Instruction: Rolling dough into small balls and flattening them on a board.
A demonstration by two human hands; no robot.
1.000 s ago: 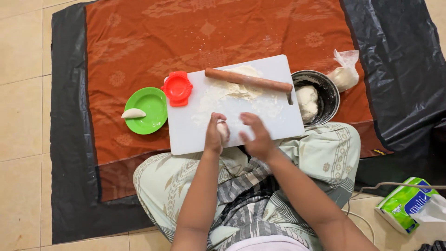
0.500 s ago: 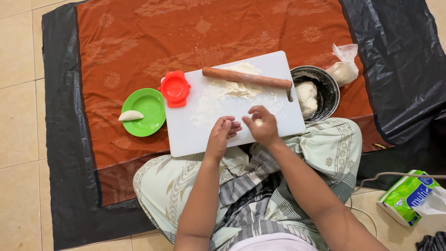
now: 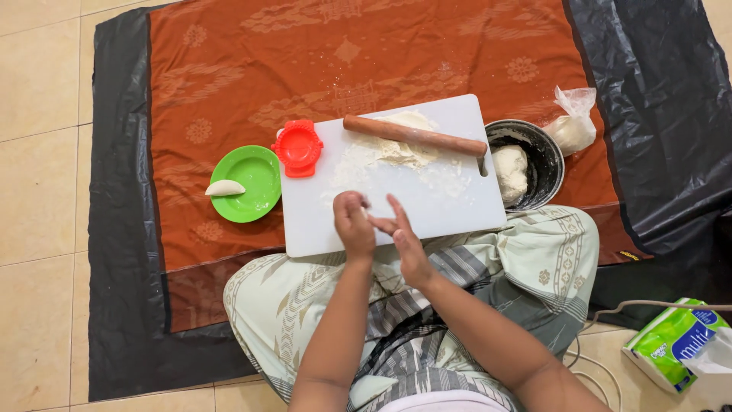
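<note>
A green plate [image 3: 245, 183] sits at the far left on the orange cloth [image 3: 229, 69], with one folded dumpling [image 3: 225, 188] lying on it. Just right of the plate, a red dumpling press [image 3: 298, 147] touches the corner of the white cutting board [image 3: 457, 206].

The left hand [image 3: 354, 226] is curled over the board's near edge, and the right hand [image 3: 406, 240] presses against it; something small and pale shows between them, seemingly a piece of dough, though I cannot tell for sure. To shape it well, light even pressure over the floured patch [image 3: 366, 160] seems best.

A wooden rolling pin [image 3: 414, 136] rests across the board. Right of it, a dark bowl [image 3: 545, 152] holds a dough ball [image 3: 509, 172], with a tied plastic bag [image 3: 573, 126] beyond.
</note>
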